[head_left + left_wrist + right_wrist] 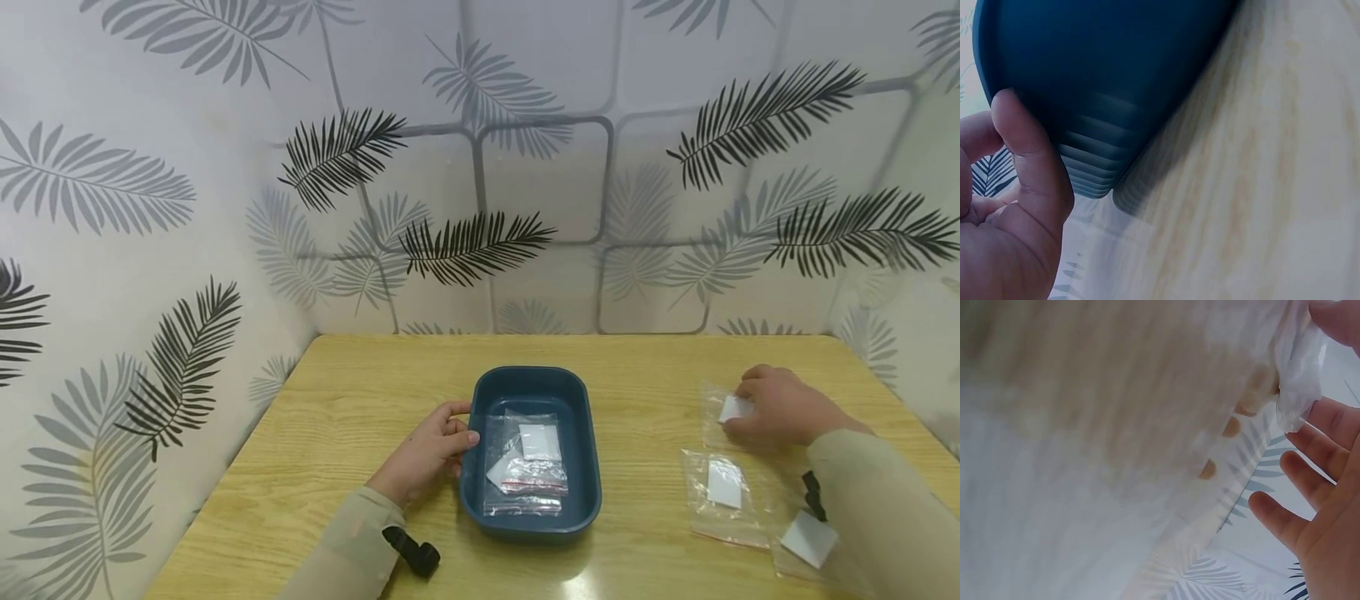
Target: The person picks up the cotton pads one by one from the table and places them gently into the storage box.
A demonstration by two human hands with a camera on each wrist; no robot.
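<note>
A dark blue rectangular tray (534,524) stands on the table, with clear zip bags (540,475) holding white pieces lying overlapped inside. My left hand (427,450) grips the tray's left wall, thumb at the rim and fingers outside; the left wrist view shows this hold on the ribbed tray (1116,56) closely. Over on the right, my right hand (787,408) pinches a clear zip bag (712,425) with a white piece in it. Thumb and forefinger squeeze the crumpled plastic (1300,375) in the right wrist view, the other fingers spread.
Nearer me on the right lie another zip bag (701,504) with a white square and a further bag with a white square (810,538), partly under the right forearm. The wooden table (360,392) meets a leaf-patterned wall (540,292) at its far edge.
</note>
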